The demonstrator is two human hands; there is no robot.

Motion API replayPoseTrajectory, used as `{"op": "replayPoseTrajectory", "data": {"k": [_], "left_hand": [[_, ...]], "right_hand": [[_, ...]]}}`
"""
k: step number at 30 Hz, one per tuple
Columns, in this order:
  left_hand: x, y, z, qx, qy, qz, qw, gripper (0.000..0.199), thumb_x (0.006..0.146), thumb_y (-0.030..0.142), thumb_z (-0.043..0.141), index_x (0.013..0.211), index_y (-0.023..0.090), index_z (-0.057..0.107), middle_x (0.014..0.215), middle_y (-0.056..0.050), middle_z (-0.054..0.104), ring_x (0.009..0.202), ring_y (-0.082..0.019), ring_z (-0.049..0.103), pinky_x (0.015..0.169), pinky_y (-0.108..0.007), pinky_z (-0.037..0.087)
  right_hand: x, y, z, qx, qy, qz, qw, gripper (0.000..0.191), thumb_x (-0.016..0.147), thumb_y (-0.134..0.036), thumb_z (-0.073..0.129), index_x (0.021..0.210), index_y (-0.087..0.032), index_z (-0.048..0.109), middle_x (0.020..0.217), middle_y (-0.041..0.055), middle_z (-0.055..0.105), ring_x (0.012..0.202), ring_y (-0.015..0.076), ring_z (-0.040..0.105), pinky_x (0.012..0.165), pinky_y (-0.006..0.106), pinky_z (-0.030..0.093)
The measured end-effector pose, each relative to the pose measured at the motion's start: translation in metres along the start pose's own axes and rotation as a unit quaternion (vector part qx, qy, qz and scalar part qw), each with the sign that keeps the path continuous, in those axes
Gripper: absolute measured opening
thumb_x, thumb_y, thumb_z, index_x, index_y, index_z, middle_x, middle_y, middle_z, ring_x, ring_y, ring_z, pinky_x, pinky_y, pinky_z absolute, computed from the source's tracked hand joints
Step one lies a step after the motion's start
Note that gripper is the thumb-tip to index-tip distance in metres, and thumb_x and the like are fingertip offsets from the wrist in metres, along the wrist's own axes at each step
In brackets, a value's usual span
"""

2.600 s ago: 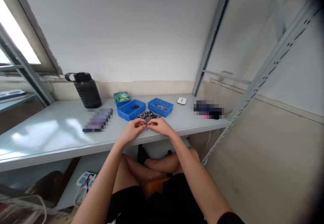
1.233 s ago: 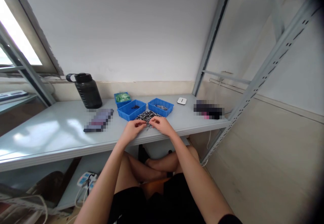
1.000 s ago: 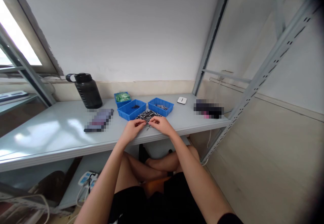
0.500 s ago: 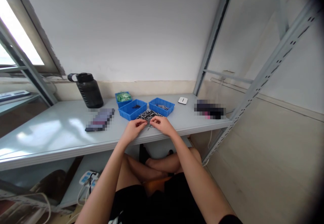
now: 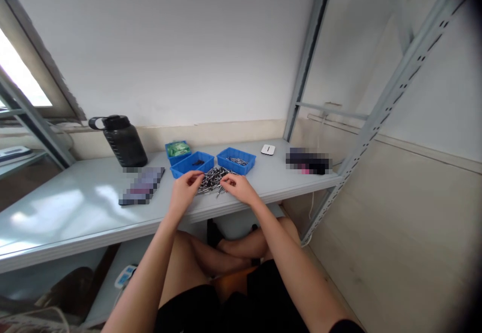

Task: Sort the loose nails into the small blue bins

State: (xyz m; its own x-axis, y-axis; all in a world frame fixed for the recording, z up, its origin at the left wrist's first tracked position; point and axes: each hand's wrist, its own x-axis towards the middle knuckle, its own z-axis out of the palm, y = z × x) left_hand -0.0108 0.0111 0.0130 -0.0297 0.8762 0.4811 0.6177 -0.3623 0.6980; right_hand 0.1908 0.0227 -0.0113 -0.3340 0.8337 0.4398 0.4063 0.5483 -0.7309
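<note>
A heap of small metal screw-like pieces [image 5: 211, 181] in dark and silver tones lies near the table's front edge. My left hand [image 5: 185, 188] is at the heap's left side, in front of the left blue bin [image 5: 191, 162], with thumb and fingertips closed together. At the heap's right side, my right hand [image 5: 240, 187] has its fingers pinched over the pieces. Whatever either pinch holds is too small to make out. A few dark pieces lie inside the left bin. Silver pieces lie in the right blue bin [image 5: 244, 166], behind the heap.
Behind the left bin, another blue bin [image 5: 173, 160] holds green-and-white packets [image 5: 178, 148]. A black bottle [image 5: 126, 142] and a blurred-out flat item [image 5: 143, 186] are on the left. Rightward are a white square device [image 5: 268, 149], a blurred dark object [image 5: 307, 161] and a metal rack post [image 5: 361, 132].
My left hand has moved left, away from my right hand and toward the left bin, uncovering more of the heap. My right hand stays beside the heap. The camera view has shifted slightly.
</note>
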Motion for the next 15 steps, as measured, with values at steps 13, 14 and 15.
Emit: {"op": "replayPoseTrajectory", "data": {"k": [13,14,15], "left_hand": [[-0.01,0.007,-0.02,0.238,-0.051,0.043,0.969,0.03,0.087,0.036,0.043,0.099,0.021,0.066,0.085,-0.006,0.07,0.074,-0.024,0.064,0.067,-0.03,0.043],[-0.019,0.005,-0.017,0.233,-0.088,0.053,0.967,0.029,0.087,0.035,0.043,0.096,0.021,0.066,0.085,-0.006,0.069,0.075,-0.023,0.063,0.068,-0.03,0.043],[-0.027,0.002,-0.014,0.23,-0.121,0.063,0.964,0.028,0.086,0.034,0.043,0.095,0.02,0.066,0.087,-0.007,0.069,0.08,-0.023,0.063,0.07,-0.029,0.043]], "right_hand": [[-0.001,-0.003,0.0,-0.018,0.009,-0.01,1.0,0.018,0.085,-0.029,0.05,0.078,-0.018,0.064,0.064,-0.0016,0.059,0.06,0.0112,0.051,0.059,0.021,0.036],[-0.001,-0.003,0.0,-0.017,0.01,-0.012,1.0,0.018,0.084,-0.028,0.05,0.078,-0.018,0.064,0.063,-0.0017,0.059,0.06,0.0111,0.051,0.059,0.021,0.036],[-0.001,-0.003,0.0,-0.017,0.011,-0.014,1.0,0.017,0.084,-0.028,0.051,0.078,-0.019,0.064,0.063,-0.0017,0.059,0.06,0.0111,0.052,0.06,0.021,0.036]]}}
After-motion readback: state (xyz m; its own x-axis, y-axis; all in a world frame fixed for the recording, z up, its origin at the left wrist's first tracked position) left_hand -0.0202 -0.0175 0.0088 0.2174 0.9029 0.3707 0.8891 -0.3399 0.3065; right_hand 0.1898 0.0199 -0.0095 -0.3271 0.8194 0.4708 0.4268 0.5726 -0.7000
